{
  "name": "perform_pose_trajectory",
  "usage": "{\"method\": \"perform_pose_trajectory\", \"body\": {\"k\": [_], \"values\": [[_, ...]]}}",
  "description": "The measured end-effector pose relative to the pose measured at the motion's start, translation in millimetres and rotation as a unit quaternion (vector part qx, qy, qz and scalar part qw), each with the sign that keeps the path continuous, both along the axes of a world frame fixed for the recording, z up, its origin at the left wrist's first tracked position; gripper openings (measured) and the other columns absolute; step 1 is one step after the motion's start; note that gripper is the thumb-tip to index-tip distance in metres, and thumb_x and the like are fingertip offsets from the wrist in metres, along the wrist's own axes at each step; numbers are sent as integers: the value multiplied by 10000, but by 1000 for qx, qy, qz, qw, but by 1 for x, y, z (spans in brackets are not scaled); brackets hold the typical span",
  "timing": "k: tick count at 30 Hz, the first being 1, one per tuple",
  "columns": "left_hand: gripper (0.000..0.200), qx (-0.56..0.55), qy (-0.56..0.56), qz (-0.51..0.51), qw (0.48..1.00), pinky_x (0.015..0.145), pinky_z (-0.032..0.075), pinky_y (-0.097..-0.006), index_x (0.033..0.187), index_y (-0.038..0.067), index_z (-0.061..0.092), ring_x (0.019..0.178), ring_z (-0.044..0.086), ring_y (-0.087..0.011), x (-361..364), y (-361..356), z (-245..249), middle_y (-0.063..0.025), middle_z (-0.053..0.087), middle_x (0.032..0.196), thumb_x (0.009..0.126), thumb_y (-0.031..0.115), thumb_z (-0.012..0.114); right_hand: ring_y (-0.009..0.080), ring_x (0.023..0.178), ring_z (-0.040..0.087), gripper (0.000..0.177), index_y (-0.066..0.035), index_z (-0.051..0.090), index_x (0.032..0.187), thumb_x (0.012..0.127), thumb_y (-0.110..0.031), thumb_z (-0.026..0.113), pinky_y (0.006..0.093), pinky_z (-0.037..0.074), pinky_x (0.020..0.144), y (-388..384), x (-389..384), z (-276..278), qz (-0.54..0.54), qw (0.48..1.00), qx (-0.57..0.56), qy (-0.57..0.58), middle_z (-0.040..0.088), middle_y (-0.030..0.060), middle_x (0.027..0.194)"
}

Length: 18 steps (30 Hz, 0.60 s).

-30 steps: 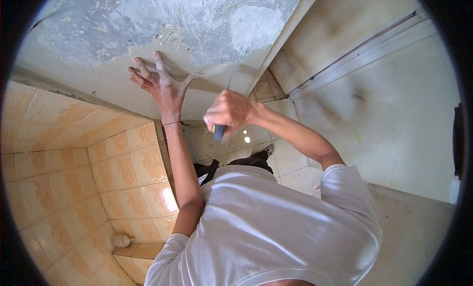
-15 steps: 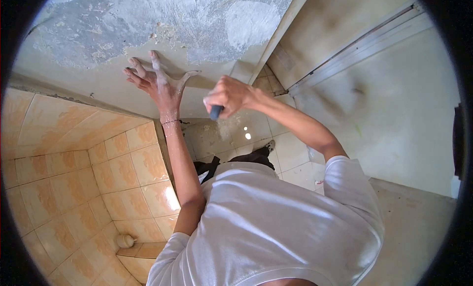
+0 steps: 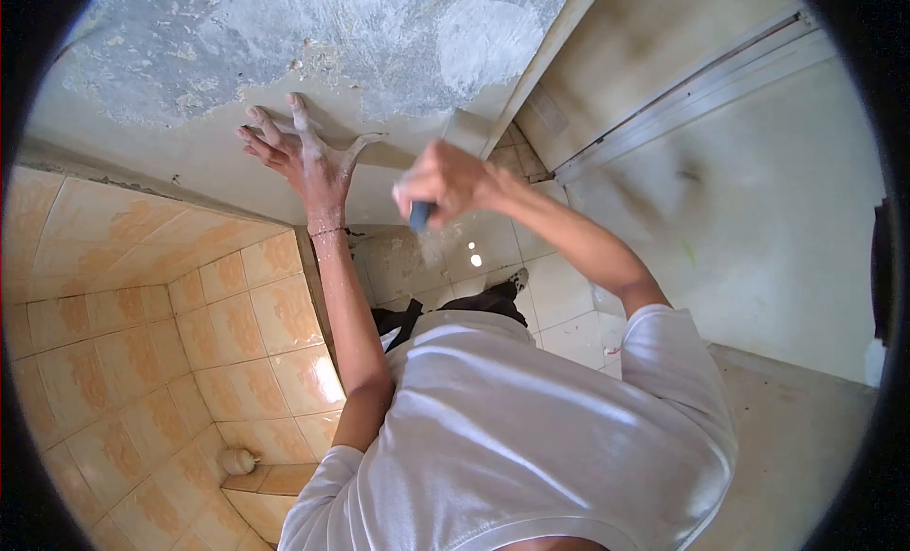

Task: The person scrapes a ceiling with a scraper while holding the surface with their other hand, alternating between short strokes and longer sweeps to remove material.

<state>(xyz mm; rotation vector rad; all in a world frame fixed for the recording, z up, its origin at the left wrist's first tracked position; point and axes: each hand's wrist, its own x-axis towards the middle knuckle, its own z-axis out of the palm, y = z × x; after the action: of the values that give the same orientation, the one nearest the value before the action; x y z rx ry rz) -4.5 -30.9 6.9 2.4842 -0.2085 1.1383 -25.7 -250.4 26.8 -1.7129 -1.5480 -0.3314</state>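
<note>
My left hand (image 3: 316,162) lies spread against the wall (image 3: 218,138), just below the edge of a rough grey patch (image 3: 370,48) where the paint is off. Its fingers and thumb are coated with white dust, and nothing is in it. My right hand (image 3: 441,183) is closed in a fist around a dark-handled tool, to the right of the left hand and close to the wall. Only the butt of the dark handle (image 3: 421,216) sticks out under the fist. The tool's working end cannot be made out.
Orange-and-cream tiles (image 3: 85,352) cover a recess on the left, with a small pale round object (image 3: 237,461) on its ledge. At the right stands a pale wall or door panel (image 3: 758,229). Whitish debris (image 3: 403,257) lies on the tiled floor below my hands.
My right hand has shifted very slightly with the tool and is a little blurred now. The left hand stays in the same place on the wall.
</note>
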Motion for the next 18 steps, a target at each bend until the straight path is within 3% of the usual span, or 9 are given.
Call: {"method": "perform_pose_trajectory", "body": {"k": [3,6,9,11,15,18], "values": [[1387,30,7,16,999,1189,42,-703,1616,136,257,1502,-76,-558,-1,0,1,-283,-18,1666,524,723,879,101,498,619,92,-173,612,701,708,-102,670,279,477,435,-7,8,-22,-29,997,-63,42,664,-60,645],[1308,9,15,5,1000,1175,28,-731,1603,180,310,1512,-139,-514,-2,1,1,-227,-40,1681,549,748,837,118,490,615,102,-160,588,675,727,-97,650,283,472,435,1,-14,16,12,999,-15,35,650,-44,625],[1298,6,12,-2,1000,1176,26,-730,1602,171,312,1510,-147,-512,-1,1,1,-229,-41,1681,563,752,831,131,488,614,130,-149,560,661,715,-82,659,283,471,439,-7,-2,9,12,999,10,40,640,-30,615],[1294,8,12,-3,1000,1176,27,-731,1601,166,313,1510,-148,-512,-2,-1,0,-232,-41,1679,568,752,829,132,499,619,167,-145,556,653,724,-53,676,291,473,450,-15,8,-10,-103,993,-27,56,643,-23,625],[1291,21,3,5,1000,1176,29,-732,1596,150,317,1506,-146,-520,-2,1,2,-247,-41,1674,575,754,826,137,489,597,237,-134,546,638,796,-18,680,315,438,437,-2,-27,13,-3,998,46,43,610,8,597],[1292,23,6,7,1000,1176,36,-735,1597,162,317,1503,-143,-527,-2,0,3,-256,-42,1671,570,760,824,123,491,594,257,-149,538,633,799,-29,694,295,444,439,7,-35,39,-6,998,70,-5,600,-21,588]]}}
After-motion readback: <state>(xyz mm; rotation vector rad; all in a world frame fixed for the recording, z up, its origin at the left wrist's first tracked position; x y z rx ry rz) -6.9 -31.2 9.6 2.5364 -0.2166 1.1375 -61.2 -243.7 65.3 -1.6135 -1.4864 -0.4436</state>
